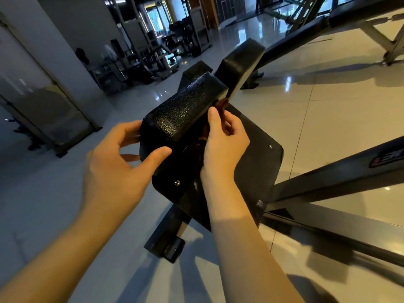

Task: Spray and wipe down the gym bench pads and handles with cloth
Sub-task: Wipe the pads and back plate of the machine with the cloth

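Around the black pad [185, 110], left hand [113, 158] and right hand [223, 145] curl their grips, forearms extended.

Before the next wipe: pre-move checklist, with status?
1. Near end of pad held by left grip: ok.
2. Pad's right side met by right grip, curled on a brown wad: ok.
3. Whether brown wad is the cloth: cannot tell.
4. Sight of spray bottle: not ok, none in view.
5. Wetness of pad top: cannot tell.
6. Hands off rear pad: ok.
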Demonstrator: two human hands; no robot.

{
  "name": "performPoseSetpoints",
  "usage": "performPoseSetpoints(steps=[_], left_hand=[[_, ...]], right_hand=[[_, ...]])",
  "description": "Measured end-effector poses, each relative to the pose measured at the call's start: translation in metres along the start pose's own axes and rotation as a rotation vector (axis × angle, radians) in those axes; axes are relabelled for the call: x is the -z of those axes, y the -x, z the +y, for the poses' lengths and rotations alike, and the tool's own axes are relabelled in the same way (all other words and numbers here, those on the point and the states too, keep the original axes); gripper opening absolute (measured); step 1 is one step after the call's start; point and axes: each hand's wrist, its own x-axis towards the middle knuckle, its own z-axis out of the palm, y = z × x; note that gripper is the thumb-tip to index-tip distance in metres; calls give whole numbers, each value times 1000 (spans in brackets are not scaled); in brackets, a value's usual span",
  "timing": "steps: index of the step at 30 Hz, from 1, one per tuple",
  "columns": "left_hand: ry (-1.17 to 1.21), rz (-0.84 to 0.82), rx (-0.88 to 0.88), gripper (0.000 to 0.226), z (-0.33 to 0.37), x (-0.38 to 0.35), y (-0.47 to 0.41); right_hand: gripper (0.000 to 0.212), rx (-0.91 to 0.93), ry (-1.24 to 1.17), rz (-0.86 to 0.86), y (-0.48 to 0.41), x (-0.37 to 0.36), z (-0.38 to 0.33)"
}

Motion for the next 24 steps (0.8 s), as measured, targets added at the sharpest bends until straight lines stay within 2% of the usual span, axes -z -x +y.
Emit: performPoseSetpoints(steps=[2, 4, 8, 10, 12, 15, 17, 18, 20, 24], left_hand=[[1, -8, -2, 59, 0, -1, -1], [7, -25, -1, 58, 1, -1, -1], [24, -28, 12, 58, 0, 0, -1], [17, -35, 16, 59, 0, 0, -1], [12, -40, 19, 59, 1, 1, -3], [23, -39, 24, 59, 1, 2, -5], [32, -26, 31, 58, 1, 2, -6], [38, -18, 33, 58, 1, 1, -5], [57, -1, 42, 55, 1, 0, -5], [70, -8, 54, 51, 0, 1, -4]], right_hand=[[8, 79, 72, 12, -5, 0, 8], [9, 52, 106, 18, -8, 1, 19], [10, -320, 53, -23, -3, 6, 49], [17, -422, -4, -30, 0, 6, 43], [16, -368, -56, 0, -2, 4, 20], [13, -125, -97, 11, -1, 2, -18], [13, 27, -48, 10, 10, -1, -22], [14, 43, 4, 13, 18, 0, -15], [15, -71, 49, -16, 40, 2, 10], [16, -434, 11, -100, 79, 11, 40]])
